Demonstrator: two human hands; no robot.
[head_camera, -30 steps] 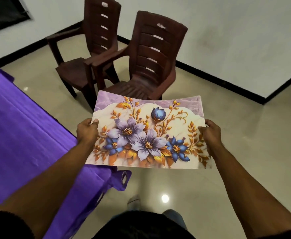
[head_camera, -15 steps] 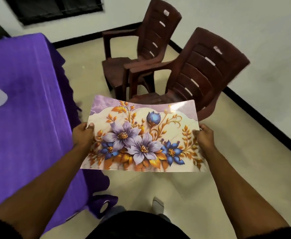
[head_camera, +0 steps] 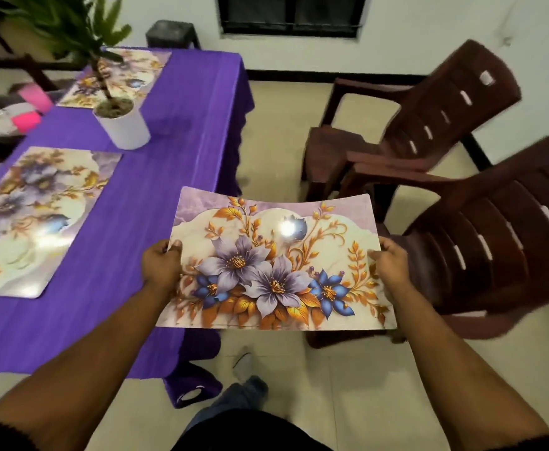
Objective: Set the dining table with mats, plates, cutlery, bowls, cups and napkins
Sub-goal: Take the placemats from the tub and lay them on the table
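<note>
A second ago the view held mostly floor and the two chairs, with only a strip of purple cloth at the left; now it has swung left so that the dining table (head_camera: 175,164) fills the left half, which suggests the person has turned toward it with the mat and is about to lay it. The floral placemat (head_camera: 276,265) is carried flat in the air at the table's near right corner, its left part overlapping the cloth's edge in the view and the rest over the floor, not yet set down. The left hand (head_camera: 162,267) pinches its left edge, thumb on top; the right hand (head_camera: 390,265) pinches the right edge the same way, and the mat bows slightly between them. Two matching mats already lie on the purple tablecloth: one at the near left (head_camera: 35,219) and one at the far end (head_camera: 120,76), with a potted plant in a white pot (head_camera: 121,125) between them. The bare cloth on the table's right side looks like the likely spot for this mat. No plates, cutlery or cups are on the mats, so the task seems early. Pink items (head_camera: 27,120), too blurred to name, sit left of the table. Two dark brown plastic chairs (head_camera: 481,229) stand on the pale tiled floor at right, below a dark window (head_camera: 291,14) in the white far wall.
</note>
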